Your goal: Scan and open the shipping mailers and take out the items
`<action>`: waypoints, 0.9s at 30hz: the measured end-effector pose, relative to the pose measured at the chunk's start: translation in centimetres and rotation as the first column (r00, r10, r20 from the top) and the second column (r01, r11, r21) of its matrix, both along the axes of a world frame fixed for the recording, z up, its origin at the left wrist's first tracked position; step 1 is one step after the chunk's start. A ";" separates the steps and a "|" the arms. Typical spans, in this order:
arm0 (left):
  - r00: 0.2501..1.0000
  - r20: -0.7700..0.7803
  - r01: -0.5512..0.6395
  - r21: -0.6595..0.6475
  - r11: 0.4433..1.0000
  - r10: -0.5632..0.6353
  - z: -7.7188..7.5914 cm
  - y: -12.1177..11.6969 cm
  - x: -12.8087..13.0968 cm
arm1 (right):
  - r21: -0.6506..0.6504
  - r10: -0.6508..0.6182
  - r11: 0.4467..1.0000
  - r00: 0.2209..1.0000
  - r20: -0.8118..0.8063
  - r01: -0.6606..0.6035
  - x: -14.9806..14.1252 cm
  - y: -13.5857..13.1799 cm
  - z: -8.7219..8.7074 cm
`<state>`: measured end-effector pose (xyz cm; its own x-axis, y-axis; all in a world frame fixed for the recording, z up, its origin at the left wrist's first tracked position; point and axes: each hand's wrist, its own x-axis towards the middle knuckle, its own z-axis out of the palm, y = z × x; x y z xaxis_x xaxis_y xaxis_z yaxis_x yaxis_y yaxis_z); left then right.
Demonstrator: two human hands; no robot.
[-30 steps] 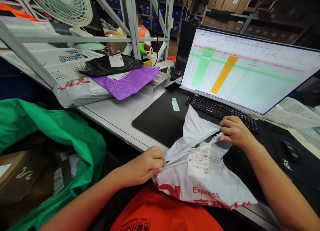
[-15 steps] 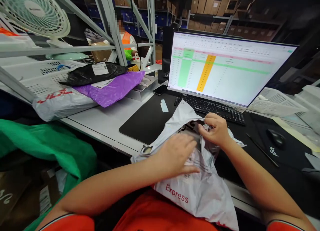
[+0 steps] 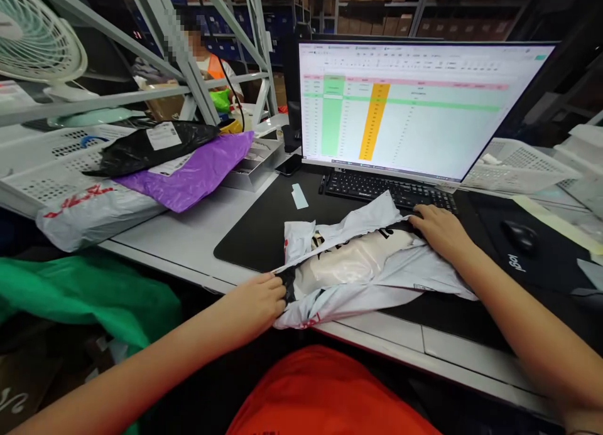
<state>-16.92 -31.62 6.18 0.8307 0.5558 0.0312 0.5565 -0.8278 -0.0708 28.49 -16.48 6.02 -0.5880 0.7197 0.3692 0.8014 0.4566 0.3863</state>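
Observation:
A white plastic mailing bag (image 3: 362, 300) lies torn open across the black desk mat (image 3: 254, 225). Through its long opening shows a glossy cream plastic package (image 3: 348, 264) with black lettering, still inside the bag. At the opening's near left end, my left hand (image 3: 257, 306) is closed on the bag's edge, next to a dark patch of plastic. My right hand (image 3: 438, 231) pinches the far right end of the opening, close to the keyboard (image 3: 377, 187). Between them the bag is stretched lengthwise. The fingertips of both hands are partly hidden.
A monitor (image 3: 414, 108) with a spreadsheet stands behind the keyboard. On the left, purple (image 3: 193, 174) and black (image 3: 162, 147) parcels lie over a white basket (image 3: 28, 177). A mouse (image 3: 518, 235) is at the right. Beyond the metal frame is a person in an orange vest (image 3: 215, 68).
My hands have moved apart, the left one down and leftward, the right one slightly right. The bag now lies flatter on the mat, its opening wide with the cream package exposed.

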 end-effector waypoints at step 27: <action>0.961 0.271 -0.003 0.229 0.973 -0.061 -3.3 -5.3 0.3 | -0.354 0.097 0.871 0.826 -0.555 -0.341 -14.2 -8.6 2.9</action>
<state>-16.62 -36.90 2.83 0.7877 0.4838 0.3814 0.5570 -0.8238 -0.1053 14.30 -25.05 8.89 -0.5649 0.7475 0.3495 0.6798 0.6617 -0.3162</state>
